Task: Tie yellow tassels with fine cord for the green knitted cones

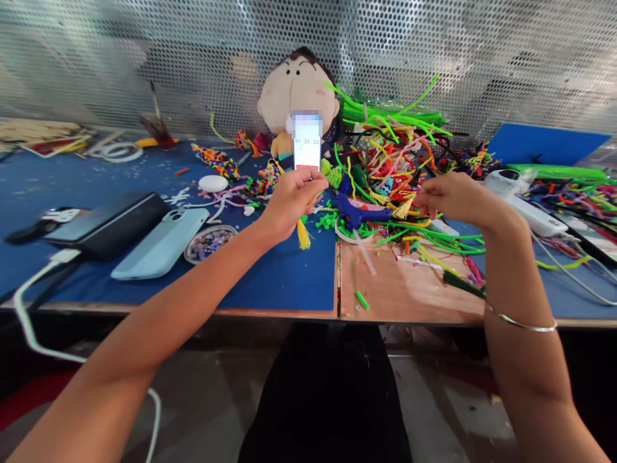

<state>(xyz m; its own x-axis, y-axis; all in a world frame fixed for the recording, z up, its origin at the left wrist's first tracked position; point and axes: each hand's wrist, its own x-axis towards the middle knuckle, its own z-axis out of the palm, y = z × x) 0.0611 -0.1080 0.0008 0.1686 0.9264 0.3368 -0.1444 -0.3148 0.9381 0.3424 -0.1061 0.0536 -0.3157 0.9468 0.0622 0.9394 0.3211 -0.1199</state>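
Note:
My left hand (296,199) is raised over the middle of the table, thumb and fingers pinched together. A yellow tassel (303,236) hangs just below it and seems held in the pinch; the fingers hide its upper end. To the right, my right hand (450,196) is closed, fingertips pressed together, above a heap of coloured pipe cleaners (385,151). Whatever its fingertips hold is too small to make out. Between the hands lies a blue glue gun (361,211), near a second, pale yellow tassel (403,207) and small green pieces (328,220).
A phone showing a timer (307,145) leans on a plush doll (299,90). At left lie a light blue phone (164,244), a dark power bank (110,218) with a white cable, and a round bead tub (211,243). A blue board (544,145) stands at back right.

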